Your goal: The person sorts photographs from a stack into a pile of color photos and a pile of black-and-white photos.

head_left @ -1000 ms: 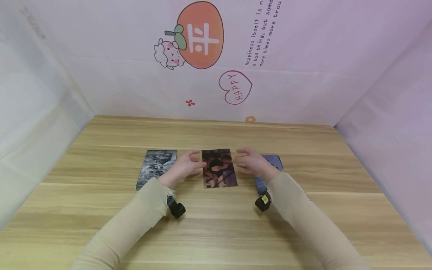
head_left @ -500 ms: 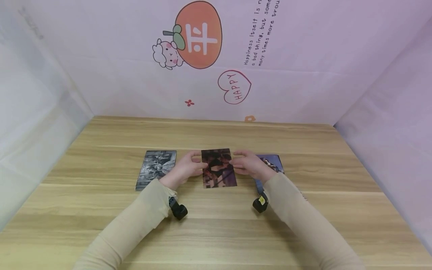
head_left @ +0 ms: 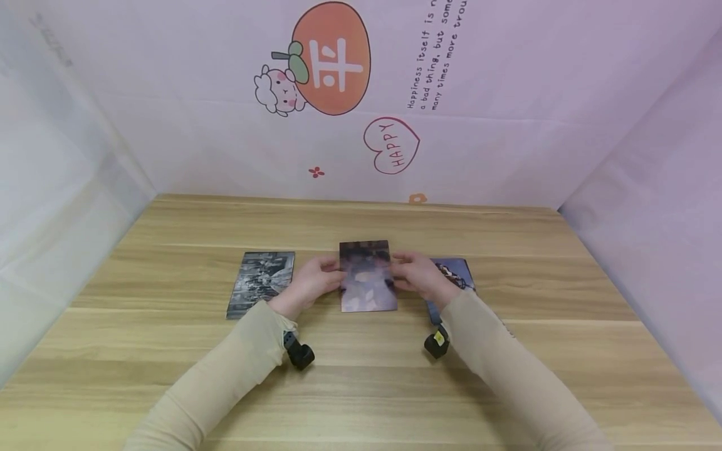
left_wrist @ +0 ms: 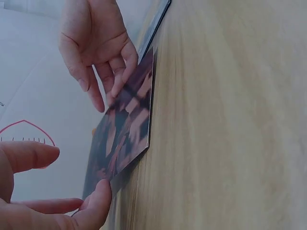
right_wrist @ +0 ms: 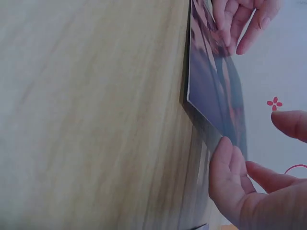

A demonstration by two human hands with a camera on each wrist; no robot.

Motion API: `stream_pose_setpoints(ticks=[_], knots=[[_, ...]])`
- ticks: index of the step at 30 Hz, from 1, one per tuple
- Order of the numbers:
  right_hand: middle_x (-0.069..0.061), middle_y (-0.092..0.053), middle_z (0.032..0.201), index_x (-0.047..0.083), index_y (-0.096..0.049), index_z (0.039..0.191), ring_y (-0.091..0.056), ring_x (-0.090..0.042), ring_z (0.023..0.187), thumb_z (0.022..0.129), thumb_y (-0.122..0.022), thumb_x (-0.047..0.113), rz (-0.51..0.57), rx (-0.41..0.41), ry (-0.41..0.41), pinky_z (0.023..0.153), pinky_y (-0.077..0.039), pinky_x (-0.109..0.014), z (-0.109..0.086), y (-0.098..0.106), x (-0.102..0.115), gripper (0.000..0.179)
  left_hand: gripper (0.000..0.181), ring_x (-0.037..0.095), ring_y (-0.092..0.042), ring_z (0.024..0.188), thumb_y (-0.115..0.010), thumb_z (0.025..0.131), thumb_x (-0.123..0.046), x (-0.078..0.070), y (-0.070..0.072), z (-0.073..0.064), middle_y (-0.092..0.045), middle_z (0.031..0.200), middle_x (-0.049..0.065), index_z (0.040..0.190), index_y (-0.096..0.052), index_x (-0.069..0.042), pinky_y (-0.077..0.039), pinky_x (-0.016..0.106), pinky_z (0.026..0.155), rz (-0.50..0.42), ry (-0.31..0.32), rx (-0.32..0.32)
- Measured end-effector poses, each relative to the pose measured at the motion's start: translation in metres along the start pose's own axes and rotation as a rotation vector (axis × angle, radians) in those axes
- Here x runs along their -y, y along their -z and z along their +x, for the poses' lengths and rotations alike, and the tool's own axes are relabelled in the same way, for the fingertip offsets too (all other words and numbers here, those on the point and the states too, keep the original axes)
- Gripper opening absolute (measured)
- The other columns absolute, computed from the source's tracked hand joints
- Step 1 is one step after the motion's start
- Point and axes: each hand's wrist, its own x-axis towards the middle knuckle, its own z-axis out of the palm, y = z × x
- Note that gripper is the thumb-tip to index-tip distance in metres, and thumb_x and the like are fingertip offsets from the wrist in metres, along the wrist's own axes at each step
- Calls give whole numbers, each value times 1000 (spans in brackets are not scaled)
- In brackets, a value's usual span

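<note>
A dark print photo (head_left: 365, 279) lies between my two hands at the middle of the wooden table, light glaring off its lower half. In the left wrist view its near edge stands slightly off the wood, with a shadow under it. My left hand (head_left: 313, 279) touches its left edge with the fingertips; in that view the thumb (left_wrist: 36, 155) is apart from the print. On the opposite edge, the fingertips of my right hand (head_left: 420, 274) touch it likewise. The right thumb (right_wrist: 290, 125) also stays off the surface in the right wrist view.
A black-and-white photo (head_left: 259, 285) lies to the left, partly behind my left hand. Blue-toned prints (head_left: 459, 269) lie on the right, partly covered by my right wrist. A white printed cloth (head_left: 479, 156) hangs behind the wooden table (head_left: 361, 388).
Both hands have come in to the middle photo's edges, the right one moving left. The photo has shifted slightly away from me and tilted, and glare now washes over its picture.
</note>
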Motion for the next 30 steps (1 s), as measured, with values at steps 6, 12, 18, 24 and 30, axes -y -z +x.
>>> stream_pose_setpoints(ticks=[6, 12, 18, 24, 30], knots=[[-25, -41, 140, 0, -32, 145, -47, -36, 125, 95, -50, 5, -83, -78, 11, 103, -45, -40, -3, 3, -1, 54, 52, 35, -54, 119, -58, 89, -2, 2, -7, -1, -52, 131, 27, 136, -41, 12, -49, 37, 97, 152, -70, -39], [-24, -45, 136, 2, -34, 145, -53, -34, 119, 93, -52, 3, -160, -104, 45, 95, -50, -38, -7, 9, -6, 55, 51, 35, -59, 111, -60, 85, 1, 3, -17, -2, -60, 120, 25, 133, -46, 9, -53, 34, 90, 157, -107, -64], [-23, -48, 130, 3, -36, 144, -56, -33, 113, 93, -53, 4, -205, -128, 81, 91, -53, -36, -16, 21, -15, 54, 52, 33, -61, 107, -61, 83, 6, 4, -28, -3, -60, 115, 22, 133, -48, 7, -55, 29, 81, 124, -129, -67], [-23, -52, 127, 1, -39, 142, -56, -34, 115, 93, -52, 5, -218, -159, 129, 90, -53, -37, -25, 34, -21, 51, 54, 28, -63, 101, -59, 84, 9, 3, -42, -1, -60, 113, 20, 136, -46, 3, -57, 29, 75, 46, -110, -33], [-23, -54, 120, -4, -40, 140, -59, -26, 105, 91, -53, 1, -181, -181, 142, 88, -54, -33, -34, 47, -25, 51, 60, 17, -60, 87, -56, 84, 14, 2, -61, 2, -56, 112, 21, 140, -41, 1, -57, 29, 74, -63, -106, 6]])
